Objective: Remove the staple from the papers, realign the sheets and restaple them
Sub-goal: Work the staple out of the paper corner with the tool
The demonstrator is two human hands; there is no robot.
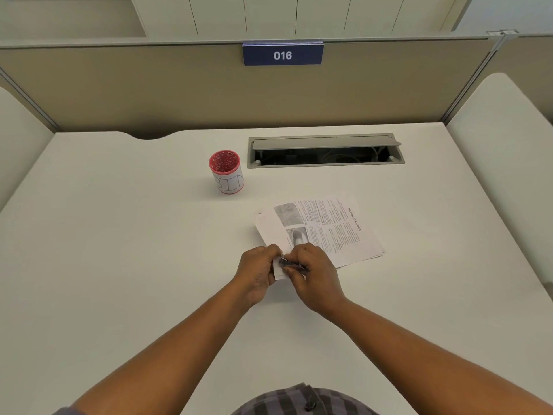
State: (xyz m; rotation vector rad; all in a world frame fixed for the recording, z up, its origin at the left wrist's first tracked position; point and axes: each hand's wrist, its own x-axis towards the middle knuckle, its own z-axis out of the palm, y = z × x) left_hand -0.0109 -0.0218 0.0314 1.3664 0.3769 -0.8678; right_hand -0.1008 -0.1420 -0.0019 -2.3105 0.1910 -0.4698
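- The papers, a stack of printed sheets with two grey photos and columns of text, lie flat on the white table, slightly right of centre, turned at an angle so the long edges run from about 10 o'clock to 4 o'clock.
- The sheets are fanned a little at the 4 o'clock edge, where several page edges show one under another.
- Both hands meet at the stack's near corner, at about 7 o'clock of the papers.
- The left hand has its grip pinched on that corner, thumb on top and fingers curled beneath, lifting the white corner slightly off the table.
- The right hand has its grip closed around a small dark metal tool, whose tip points towards 10 o'clock and touches the corner held by the left hand.
- Whether the tool is a staple remover or a stapler cannot be told; most of it is hidden under the fingers. The staple itself is too small to make out.
- A red mesh cup wrapped in a white paper label stands upright at about 11 o'clock of the papers, well apart from them.
- A grey cable hatch with its flap raised sits in the table at 12 o'clock of the papers.
- A blue sign reading 016 hangs on the beige partition behind the table.
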